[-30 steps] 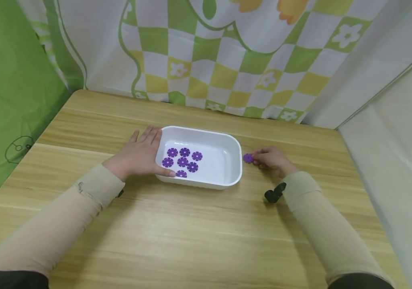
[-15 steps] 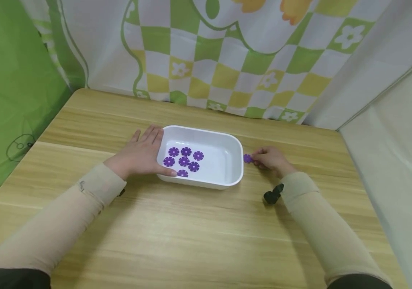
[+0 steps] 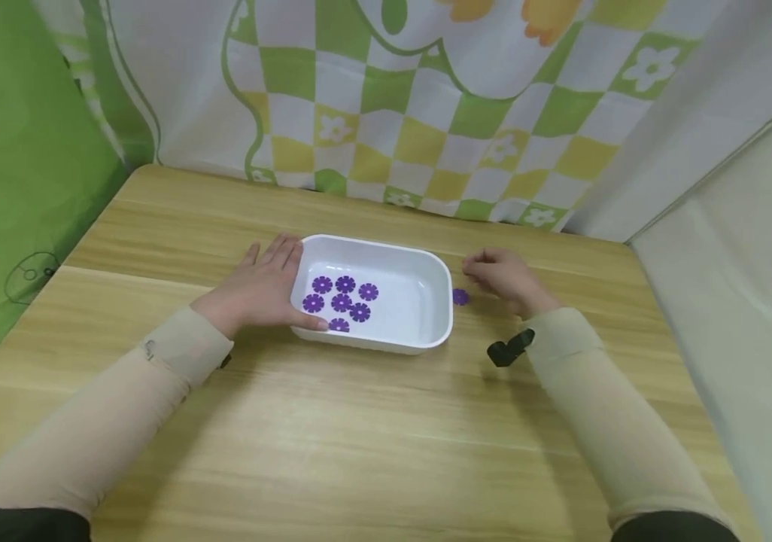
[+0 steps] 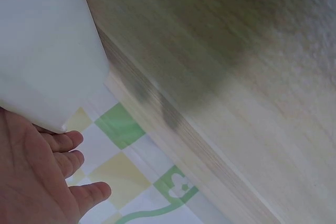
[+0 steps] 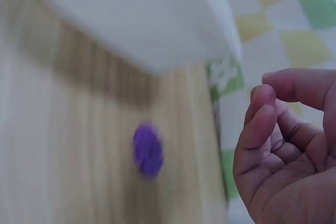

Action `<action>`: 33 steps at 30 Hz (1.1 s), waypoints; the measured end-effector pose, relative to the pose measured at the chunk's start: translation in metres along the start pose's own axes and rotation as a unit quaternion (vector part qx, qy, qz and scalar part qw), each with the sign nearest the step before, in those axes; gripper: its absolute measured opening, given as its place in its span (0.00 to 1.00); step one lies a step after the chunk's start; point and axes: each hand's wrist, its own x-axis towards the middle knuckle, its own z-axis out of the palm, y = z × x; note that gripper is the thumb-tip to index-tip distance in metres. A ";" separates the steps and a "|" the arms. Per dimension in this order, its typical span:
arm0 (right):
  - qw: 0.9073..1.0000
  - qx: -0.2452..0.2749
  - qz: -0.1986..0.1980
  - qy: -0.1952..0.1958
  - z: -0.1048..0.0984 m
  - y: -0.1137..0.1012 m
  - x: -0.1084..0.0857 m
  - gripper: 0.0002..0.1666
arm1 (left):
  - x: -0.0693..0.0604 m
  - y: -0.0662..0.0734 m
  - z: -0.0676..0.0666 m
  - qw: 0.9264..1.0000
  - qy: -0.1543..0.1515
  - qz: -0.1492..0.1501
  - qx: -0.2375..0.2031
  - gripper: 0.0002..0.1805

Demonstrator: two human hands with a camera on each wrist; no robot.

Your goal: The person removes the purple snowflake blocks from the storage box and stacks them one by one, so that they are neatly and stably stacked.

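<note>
The right grip [image 3: 503,280] holds nothing: its fingers are curled, thumb and forefinger tips brought together with no disc between them. Just to its left, and slightly nearer the person, is the loose disc [image 3: 460,296], apparently on the tabletop [image 3: 359,421], right by the tub [image 3: 420,348]; whether the two touch, I cannot tell. The left grip [image 3: 257,297] rests against the opposite end of the tub, fingers straight, thumb laid over the near rim. Seven purple discs [image 3: 341,302] lie inside, to the right of that thumb, the nearest one partly hidden by the rim.

The likeliest trouble, as I judge it, is around the loose disc. It looks thin and flat, so fingertips could slide over it, and the tub wall beside it leaves little room for a pinch from the left. A careless dip of the right grip could push it up against the wall or under the curved end. If the left grip pressed hard along the tub, the far end could slide onto the disc, and a sharp nudge could make the seven shift about.

As for writing, a small dark mark on the left sleeve [image 3: 183,350] may be script, but it is too small to read. I can make out no brand or label on the tub or the discs.
</note>
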 end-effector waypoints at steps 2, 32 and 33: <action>0.999 0.035 -0.002 -0.021 0.007 -0.012 0.001 0.20 | -0.002 -0.001 0.000 1.000 0.001 -0.002 0.003 0.83; 0.979 -0.072 0.013 -0.191 0.096 -0.065 0.043 0.21 | -0.001 0.000 0.002 1.000 0.015 -0.005 -0.001 0.82; 0.977 -0.066 0.012 -0.200 0.097 -0.063 0.044 0.21 | -0.002 -0.001 0.002 1.000 0.014 -0.005 -0.003 0.82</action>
